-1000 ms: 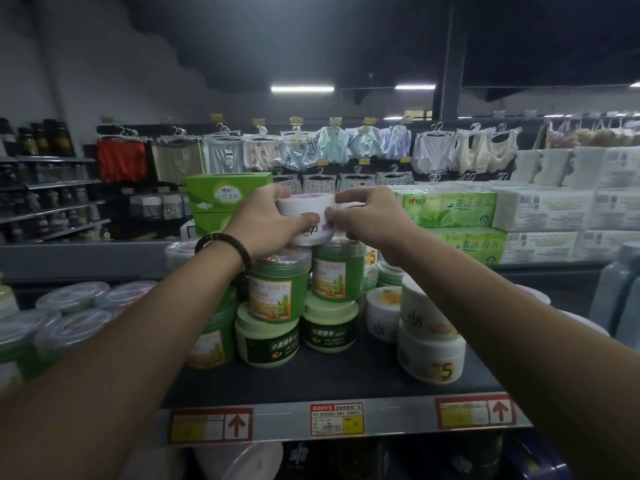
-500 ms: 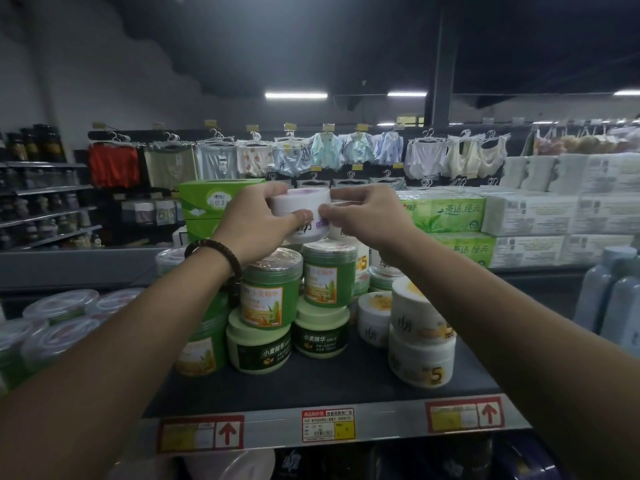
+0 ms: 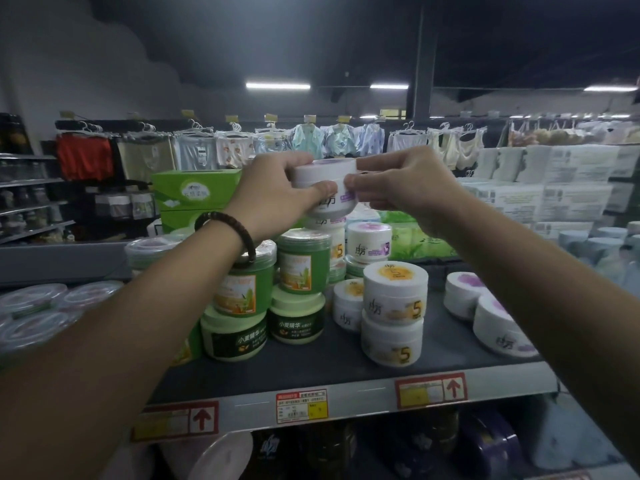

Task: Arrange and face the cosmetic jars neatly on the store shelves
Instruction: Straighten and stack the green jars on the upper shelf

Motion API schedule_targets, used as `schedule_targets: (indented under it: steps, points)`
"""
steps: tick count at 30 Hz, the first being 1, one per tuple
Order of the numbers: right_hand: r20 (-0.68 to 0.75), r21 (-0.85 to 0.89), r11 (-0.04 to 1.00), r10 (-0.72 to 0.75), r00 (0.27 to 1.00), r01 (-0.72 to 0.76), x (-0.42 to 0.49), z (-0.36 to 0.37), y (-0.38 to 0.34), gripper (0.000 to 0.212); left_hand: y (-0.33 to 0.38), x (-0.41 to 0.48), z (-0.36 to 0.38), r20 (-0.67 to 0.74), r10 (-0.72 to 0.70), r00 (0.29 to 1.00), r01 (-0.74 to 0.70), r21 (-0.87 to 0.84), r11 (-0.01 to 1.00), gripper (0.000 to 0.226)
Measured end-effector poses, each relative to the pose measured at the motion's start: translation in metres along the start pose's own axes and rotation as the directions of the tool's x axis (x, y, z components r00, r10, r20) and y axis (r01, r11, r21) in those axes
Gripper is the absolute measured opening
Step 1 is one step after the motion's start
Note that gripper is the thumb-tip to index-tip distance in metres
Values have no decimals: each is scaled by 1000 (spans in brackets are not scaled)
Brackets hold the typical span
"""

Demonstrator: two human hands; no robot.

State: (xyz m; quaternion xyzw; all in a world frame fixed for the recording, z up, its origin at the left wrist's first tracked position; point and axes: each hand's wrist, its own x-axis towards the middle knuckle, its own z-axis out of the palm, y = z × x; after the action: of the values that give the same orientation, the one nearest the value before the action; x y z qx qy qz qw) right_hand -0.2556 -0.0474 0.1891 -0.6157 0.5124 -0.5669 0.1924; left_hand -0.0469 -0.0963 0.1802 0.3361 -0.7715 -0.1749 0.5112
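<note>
Holding the white jar [image 3: 323,199] two-handed: left hand [image 3: 273,192] and right hand [image 3: 401,188] are both pinching it, with thumbs on the front label and fingers curling over the lid edge. Neither is letting go.

Compared with a second ago, the jar is riding higher and further right. It is no longer sitting just over the green jars [image 3: 301,268] and is now lining up above the rear white jars [image 3: 369,242]. The label is still facing the person, with the purple patch showing by the right thumb. Judgement: the person is topping off the back stack, placement is not done yet, and the front rows are still waiting for tidying. It is possibly resting on the jar beneath already, but the hands are hiding the seam.

Containers:
- Every jar is wearing its lid, so no contents are showing.
- Green jars are standing two high, on pale-lidded dark-label jars [image 3: 298,320].
- Yellow-label white jars [image 3: 393,296] are stacking two high at front centre, labels facing out.
- Purple-topped white jars [image 3: 498,327] are sitting singly at right, near the shelf [image 3: 346,386] edge.
- Clear-lidded tubs [image 3: 31,303] are sitting at left.
</note>
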Motion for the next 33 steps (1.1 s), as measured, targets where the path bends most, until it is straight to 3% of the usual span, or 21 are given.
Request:
schedule_targets:
  steps: [7,15,19,29,33]
  points:
    - [-57,-45,999,26,998,-28,-20,-44,7,35,19,4,38,71,62,996,-65,35,997,64]
    - [-131,-69,996,51,990,-60,-39,-92,24,51,40,4,83,155,82,984,-80,-21,997,68]
    - [-173,-70,995,55,983,-68,-49,-115,35,35,50,4,107,193,100,976,-96,-29,995,70]
    - [-246,-62,992,94,965,-112,-71,-169,67,54,72,-5,176,216,71,974,-52,-94,994,58]
    - [-265,-74,988,114,958,-138,-79,-181,77,53,76,-11,199,236,-11,972,64,-216,974,64]
